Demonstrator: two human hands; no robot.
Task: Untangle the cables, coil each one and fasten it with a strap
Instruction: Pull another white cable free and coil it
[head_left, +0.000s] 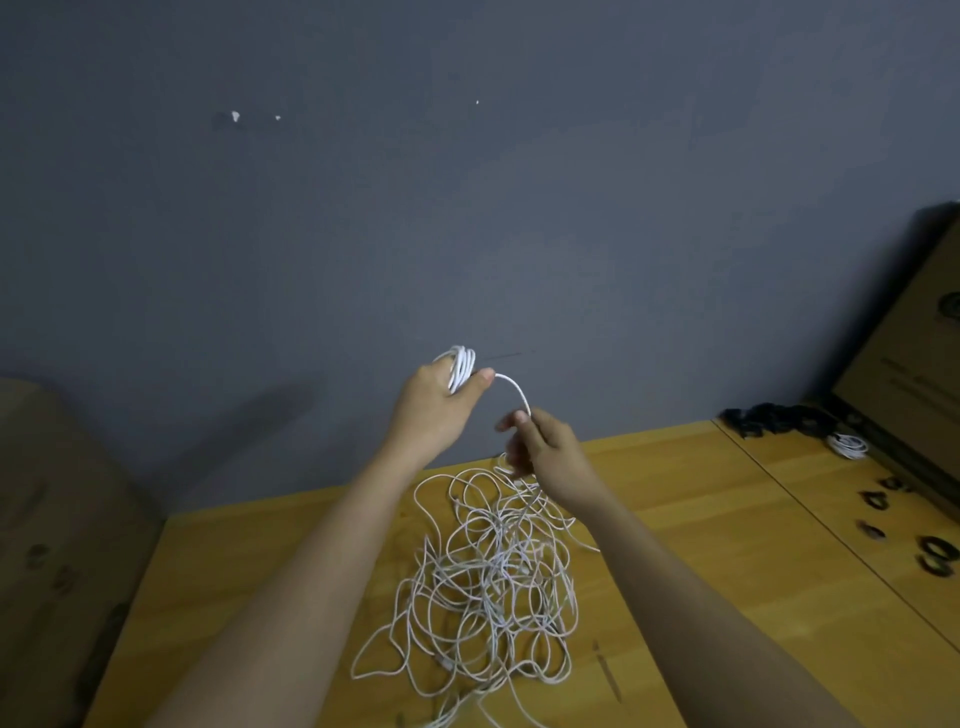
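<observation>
Wooden table (727, 519): white tangled cables (488, 571); left hand (436, 410) grips coil (460, 366), right hand (545, 447) fingers pinch strand.

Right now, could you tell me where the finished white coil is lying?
In the head view the finished white coil lies far right on the wooden table, beside the pile of black straps.

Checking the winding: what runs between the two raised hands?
In the head view, a short arc of white cable spans from left hand to right hand.
</observation>
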